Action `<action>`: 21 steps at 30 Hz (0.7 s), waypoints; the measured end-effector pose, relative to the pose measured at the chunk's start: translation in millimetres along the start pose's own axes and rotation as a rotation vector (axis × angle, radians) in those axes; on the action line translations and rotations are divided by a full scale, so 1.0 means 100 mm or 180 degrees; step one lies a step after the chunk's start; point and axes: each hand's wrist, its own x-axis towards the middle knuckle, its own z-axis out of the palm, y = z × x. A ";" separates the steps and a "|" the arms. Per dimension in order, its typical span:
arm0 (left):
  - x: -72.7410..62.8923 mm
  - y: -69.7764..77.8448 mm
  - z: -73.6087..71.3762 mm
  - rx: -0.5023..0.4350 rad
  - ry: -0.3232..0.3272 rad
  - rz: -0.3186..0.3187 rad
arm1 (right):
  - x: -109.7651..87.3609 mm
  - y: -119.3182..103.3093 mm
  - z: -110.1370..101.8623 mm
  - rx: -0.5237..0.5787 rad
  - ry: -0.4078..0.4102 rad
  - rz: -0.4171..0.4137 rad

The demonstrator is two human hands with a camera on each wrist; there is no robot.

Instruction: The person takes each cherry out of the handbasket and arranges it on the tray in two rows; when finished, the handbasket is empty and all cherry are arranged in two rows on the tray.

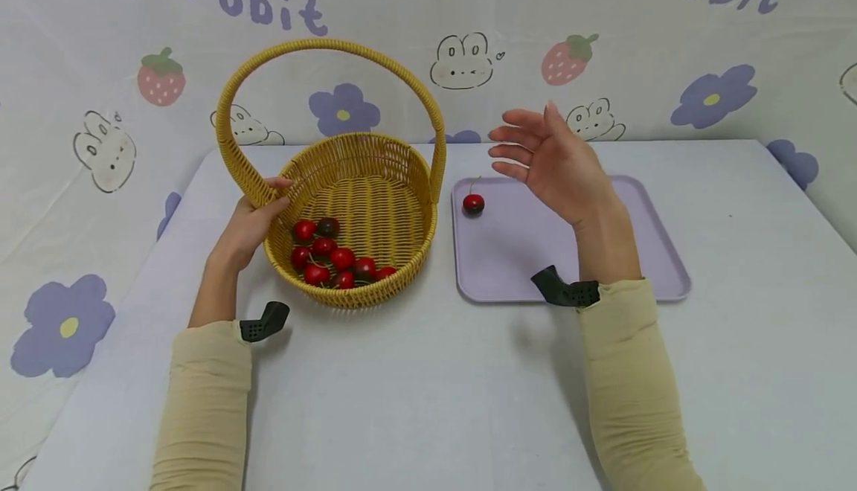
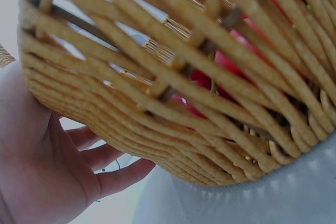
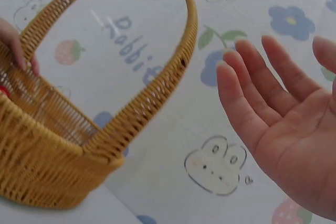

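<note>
On the white surface, red cherries are gathered in the near left part of the yellow basket. At the handle's left foot, the basket is gripped by the left hand. Rightward, a lone cherry is borne far left on the lilac tray. Over the tray, the right hand is raised, fingers extended, nothing grasped. Beyond, a rabbit-printed cloth is seen.

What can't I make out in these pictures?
Head view: part of the tray, behind the right hand and arm.
Head view: undersides of the front cherries, behind the near wall of the basket.
Left wrist view: most of the cherries, behind the basket's weave.
Right wrist view: the basket's left side, cut off by the picture's edge.
</note>
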 end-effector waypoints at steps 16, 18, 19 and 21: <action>-0.02 0.01 -0.01 0.0033 -0.0022 0.0046 | 0.17 0.54 0.46 -0.1057 -0.0707 0.0742; -0.02 0.02 -0.01 0.0042 -0.0022 0.0072 | 0.20 0.63 0.49 -0.1225 -0.0646 0.0864; -0.02 0.02 -0.02 0.0048 -0.0018 0.0086 | 0.21 0.67 0.51 -0.1299 -0.0610 0.0921; -0.02 0.01 -0.02 0.0048 -0.0008 0.0102 | 0.24 0.76 0.55 -0.1447 -0.0547 0.1023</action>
